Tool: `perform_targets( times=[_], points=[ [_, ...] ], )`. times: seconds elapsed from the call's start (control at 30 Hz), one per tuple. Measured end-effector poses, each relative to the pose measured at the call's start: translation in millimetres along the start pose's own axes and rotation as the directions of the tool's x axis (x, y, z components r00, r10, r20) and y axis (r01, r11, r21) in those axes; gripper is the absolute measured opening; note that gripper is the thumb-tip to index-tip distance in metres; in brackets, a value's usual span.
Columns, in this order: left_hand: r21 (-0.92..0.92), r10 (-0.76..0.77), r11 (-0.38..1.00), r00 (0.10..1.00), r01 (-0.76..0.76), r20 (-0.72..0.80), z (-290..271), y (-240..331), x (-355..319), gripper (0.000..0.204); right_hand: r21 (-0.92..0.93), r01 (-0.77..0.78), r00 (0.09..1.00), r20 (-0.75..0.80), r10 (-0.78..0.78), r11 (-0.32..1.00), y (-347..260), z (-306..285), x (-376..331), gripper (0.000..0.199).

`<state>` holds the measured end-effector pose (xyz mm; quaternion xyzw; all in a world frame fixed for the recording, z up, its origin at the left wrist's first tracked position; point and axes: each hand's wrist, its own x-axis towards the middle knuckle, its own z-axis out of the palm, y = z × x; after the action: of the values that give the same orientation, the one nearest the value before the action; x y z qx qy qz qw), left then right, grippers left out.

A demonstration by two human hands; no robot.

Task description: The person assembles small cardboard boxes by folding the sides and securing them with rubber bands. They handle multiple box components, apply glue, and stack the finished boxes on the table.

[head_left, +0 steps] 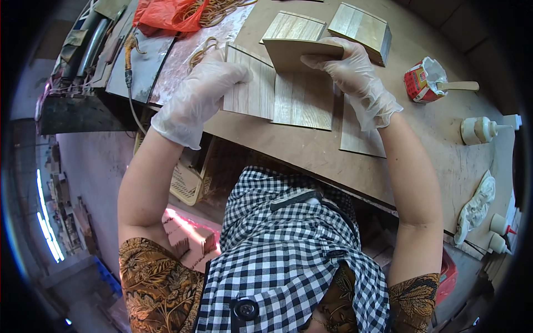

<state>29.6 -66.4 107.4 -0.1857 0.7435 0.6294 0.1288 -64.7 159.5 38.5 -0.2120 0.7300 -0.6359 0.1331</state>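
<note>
Both of my hands wear thin translucent gloves and are over the worktable. My left hand (214, 86) has its fingers closed on the left edge of a light wood-grain panel (250, 91). The thumb of my right hand (355, 69) lies on the plain brown face of a tilted thin panel (294, 54), with the fingers behind it. Beneath that tilted panel, another wood-grain panel (302, 105) lies beside the left one, their edges touching or nearly so. A further panel (358, 133) rests flat below my right wrist, partly covered by it.
Two stacks of wood-grain panels (363, 30) stand at the back. To the right are a red-and-white tub (425, 83) with a wooden-handled tool, a white nozzle bottle (477, 131) and a crumpled rag (476, 208). Rubber bands (219, 12) and a red plastic bag (166, 16) lie back left.
</note>
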Motion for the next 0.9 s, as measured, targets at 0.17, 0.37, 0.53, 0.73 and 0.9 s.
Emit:
perform_targets(
  times=[0.17, 0.37, 0.53, 0.73, 0.9],
  points=[
    [0.096, 0.008, 0.995, 0.999, -0.013, 0.046, -7, 0, 16, 0.044, -0.016, -0.031, 0.999, -0.012, 0.031, 0.999, -3, -1, 0, 0.025],
    [0.314, 0.006, 0.949, 0.999, -0.018, 0.04, -7, 5, 19, 0.046, -0.002, 0.001, 1.0, -0.014, -0.001, 1.0, 1, 0, 0, 0.026],
    [0.174, 0.13, 0.972, 0.979, -0.156, 0.156, -4, -4, 15, 0.04, 0.005, 0.033, 0.999, 0.004, -0.033, 0.999, 1, 0, -1, 0.027],
    [0.267, 0.193, 0.937, 0.971, -0.225, 0.142, 5, -11, 28, 0.033, 0.018, 0.036, 0.999, -0.025, -0.035, 0.999, 1, 0, 0, 0.027],
    [0.307, 0.228, 0.915, 0.963, -0.262, 0.145, 9, -4, 15, 0.035, 0.005, 0.039, 0.999, -0.016, -0.039, 0.999, 7, 3, 4, 0.025]
  ],
)
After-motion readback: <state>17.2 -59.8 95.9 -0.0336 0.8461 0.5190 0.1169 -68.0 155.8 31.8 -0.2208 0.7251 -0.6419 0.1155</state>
